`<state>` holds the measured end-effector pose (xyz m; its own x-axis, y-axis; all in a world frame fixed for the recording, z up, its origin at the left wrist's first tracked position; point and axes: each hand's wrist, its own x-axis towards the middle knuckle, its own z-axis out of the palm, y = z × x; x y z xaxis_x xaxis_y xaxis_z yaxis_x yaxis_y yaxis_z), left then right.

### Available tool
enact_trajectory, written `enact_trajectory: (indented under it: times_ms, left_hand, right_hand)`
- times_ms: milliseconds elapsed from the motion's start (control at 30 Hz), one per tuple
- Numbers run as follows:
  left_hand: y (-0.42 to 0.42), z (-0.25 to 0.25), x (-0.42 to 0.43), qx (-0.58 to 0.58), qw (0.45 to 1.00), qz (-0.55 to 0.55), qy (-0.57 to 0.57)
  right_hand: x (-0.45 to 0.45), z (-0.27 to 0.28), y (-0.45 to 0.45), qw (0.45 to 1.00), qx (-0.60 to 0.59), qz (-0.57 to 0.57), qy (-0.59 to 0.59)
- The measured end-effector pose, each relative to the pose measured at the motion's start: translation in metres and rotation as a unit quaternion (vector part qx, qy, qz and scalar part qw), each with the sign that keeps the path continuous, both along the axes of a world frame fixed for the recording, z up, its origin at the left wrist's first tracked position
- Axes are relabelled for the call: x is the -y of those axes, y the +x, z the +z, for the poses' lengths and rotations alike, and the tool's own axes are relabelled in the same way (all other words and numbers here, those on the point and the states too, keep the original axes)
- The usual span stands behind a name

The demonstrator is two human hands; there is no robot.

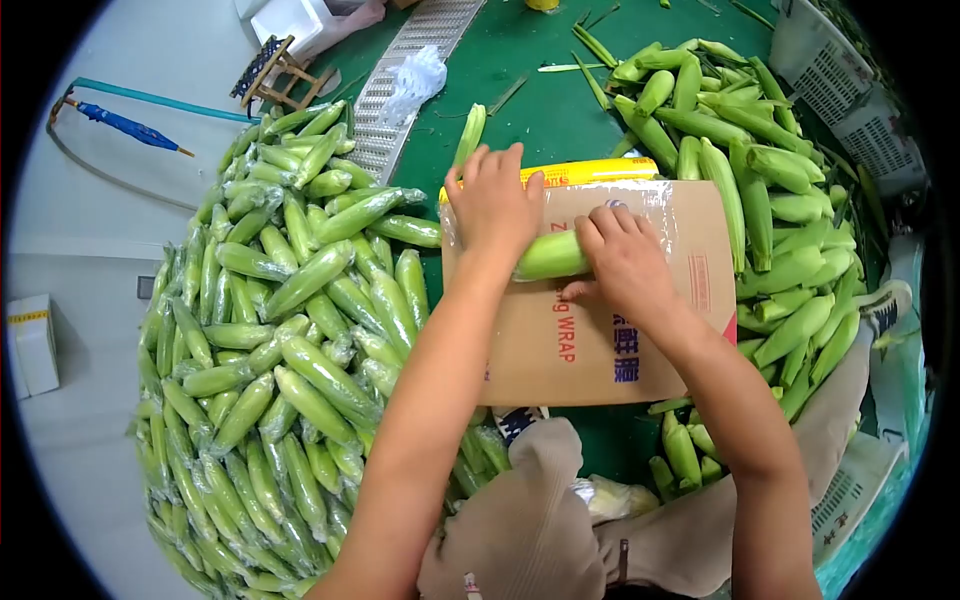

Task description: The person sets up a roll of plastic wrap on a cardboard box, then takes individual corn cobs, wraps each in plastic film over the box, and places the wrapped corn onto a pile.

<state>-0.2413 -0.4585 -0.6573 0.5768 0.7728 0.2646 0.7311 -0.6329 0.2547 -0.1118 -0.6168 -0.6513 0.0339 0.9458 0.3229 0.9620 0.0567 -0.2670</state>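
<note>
Nearest, bottom of frame: trousered legs (515, 520) of the seated worker, cardboard box (590, 370) printed "WRAP" just past them, centre; it seems to serve as a work surface, probably for being flat and within reach of both arms. On it, centre: green corn ear (552, 256), lying crosswise. Right hand (628, 260) curled over its right end, seemingly to steady it. Left hand (495, 205) over the box's far left part, beside the ear's left end, fingers bent toward the yellow strip (600, 172) along the far edge; can't tell whether it pinches film. Shiny clear film (655, 198) shows on the box top.

Left of frame: big heap of film-wrapped ears (320, 275). Right: heap of ears without visible film (790, 195). Likely split by side to keep the two kinds apart. Farther, upper right: pale crates (825, 60). Upper middle: crumpled plastic bag (415, 80) on a metal slatted strip (380, 135). Upper left: small stool (285, 80), blue umbrella (125, 125).
</note>
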Motion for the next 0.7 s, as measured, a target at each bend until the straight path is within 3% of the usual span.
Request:
enact_trajectory:
  times_ms: [100, 167, 200, 233, 267, 333, 400, 433, 500, 533, 633, 700]
  left_hand:
    - [-0.027, 0.021, 0.048, 0.074, 0.960, -0.099, -0.250]
    - [-0.046, 0.008, 0.093, -0.070, 0.980, -0.188, 0.010]
    - [-0.054, 0.001, 0.104, -0.069, 0.975, -0.206, 0.039]
    - [-0.062, -0.004, 0.110, -0.075, 0.972, -0.213, 0.067]
    - [-0.066, -0.001, 0.112, -0.046, 0.970, -0.225, 0.075]
    - [-0.076, -0.001, 0.122, -0.018, 0.970, -0.238, 0.034]
    - [-0.082, -0.016, 0.135, -0.001, 0.965, -0.258, -0.049]
    - [-0.082, -0.014, 0.139, 0.039, 0.966, -0.256, -0.012]
    - [-0.079, -0.001, 0.143, 0.019, 0.966, -0.245, -0.085]
    - [-0.076, 0.010, 0.136, -0.012, 0.958, -0.260, -0.122]
    - [-0.065, 0.030, 0.126, -0.093, 0.928, -0.275, -0.234]
    - [-0.053, 0.033, 0.118, -0.142, 0.908, -0.267, -0.290]
  right_hand:
    - [-0.006, -0.007, 0.005, 0.996, -0.029, -0.014, -0.084]
    - [-0.010, -0.015, 0.012, 0.992, -0.086, -0.001, -0.089]
    - [-0.005, -0.015, 0.013, 0.989, -0.124, 0.026, -0.071]
    - [-0.001, -0.005, 0.012, 0.974, -0.158, 0.017, -0.161]
    - [0.006, 0.007, 0.007, 0.947, -0.190, 0.015, -0.258]
    - [0.022, 0.023, -0.004, 0.894, -0.337, 0.039, -0.292]
    - [0.027, 0.046, -0.005, 0.859, -0.236, 0.094, -0.444]
    - [0.030, 0.055, -0.001, 0.875, -0.194, 0.129, -0.425]
    - [0.036, 0.059, 0.012, 0.899, -0.108, 0.187, -0.380]
    - [0.031, 0.054, 0.022, 0.906, -0.160, 0.146, -0.364]
    - [0.002, 0.009, 0.023, 0.972, -0.088, 0.150, -0.157]
    - [0.002, -0.022, 0.025, 0.977, -0.018, 0.157, -0.144]
